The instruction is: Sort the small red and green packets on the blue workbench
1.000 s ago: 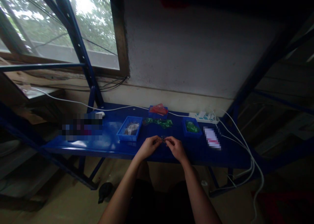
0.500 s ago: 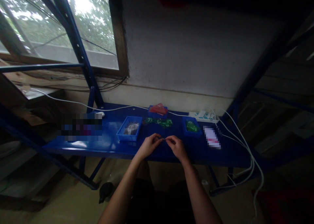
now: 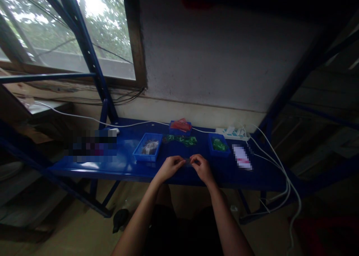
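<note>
Over the front part of the blue table (image 3: 123,167), my left hand (image 3: 171,167) and my right hand (image 3: 201,166) pinch a small clear plastic piece (image 3: 187,162) between them, one at each side. Its details are too dim to make out. Just beyond my hands lie green packets (image 3: 187,140) on the table. A blue tray with greyish packets (image 3: 150,147) is to the left of my left hand. To the right of my right hand stands a blue tray with green packets (image 3: 219,144). Red strips (image 3: 181,125) fill a blue tray at the back.
A white power strip (image 3: 232,133) with cables lies at the back right, near a blurred white phone-like object (image 3: 241,157). Blurred items (image 3: 92,144) occupy the table's left end. Blue metal posts (image 3: 92,58) rise at both sides. A white cable runs along the back.
My fingertips have moved slightly apart, and more of the clear piece shows between them. The trays and packets have stayed where they were.
</note>
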`<state>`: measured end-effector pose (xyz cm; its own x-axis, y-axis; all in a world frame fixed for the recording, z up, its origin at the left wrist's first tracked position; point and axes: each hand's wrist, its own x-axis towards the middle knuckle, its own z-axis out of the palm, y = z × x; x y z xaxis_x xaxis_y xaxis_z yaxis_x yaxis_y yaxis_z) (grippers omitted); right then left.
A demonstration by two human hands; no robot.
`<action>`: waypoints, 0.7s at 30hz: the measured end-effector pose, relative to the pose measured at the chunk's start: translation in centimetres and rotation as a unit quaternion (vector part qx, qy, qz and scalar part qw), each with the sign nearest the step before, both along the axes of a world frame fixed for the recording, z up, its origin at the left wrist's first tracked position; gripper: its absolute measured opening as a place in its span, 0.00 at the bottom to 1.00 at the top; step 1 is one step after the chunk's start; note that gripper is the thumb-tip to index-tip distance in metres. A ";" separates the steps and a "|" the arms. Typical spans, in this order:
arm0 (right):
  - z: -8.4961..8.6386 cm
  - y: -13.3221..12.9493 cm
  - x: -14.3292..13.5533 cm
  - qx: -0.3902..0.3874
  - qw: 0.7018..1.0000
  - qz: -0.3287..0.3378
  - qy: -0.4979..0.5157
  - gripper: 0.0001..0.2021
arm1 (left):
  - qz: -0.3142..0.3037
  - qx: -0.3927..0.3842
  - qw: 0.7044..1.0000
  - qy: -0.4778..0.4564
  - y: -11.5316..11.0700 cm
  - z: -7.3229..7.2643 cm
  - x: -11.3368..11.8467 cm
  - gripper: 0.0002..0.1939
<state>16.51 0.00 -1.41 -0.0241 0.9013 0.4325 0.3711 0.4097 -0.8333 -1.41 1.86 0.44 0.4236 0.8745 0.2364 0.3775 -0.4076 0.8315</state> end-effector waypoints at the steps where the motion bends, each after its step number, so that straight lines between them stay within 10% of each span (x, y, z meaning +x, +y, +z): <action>1: 0.0 0.0 0.0 -0.001 1.000 -0.003 0.001 0.04 | 0.000 0.002 1.000 -0.001 0.0 -0.1 0.0 0.17; 21: 1.0 -0.6 -0.3 -0.075 0.996 0.038 0.021 0.10 | 0.069 -0.010 0.994 -0.085 0.1 -0.1 0.0 0.14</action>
<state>16.20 -0.58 -0.40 -0.0796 0.9524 0.2943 0.3064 0.3043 -0.9020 -1.42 1.92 0.39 0.2537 0.9271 0.2761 0.2815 -0.3438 0.8959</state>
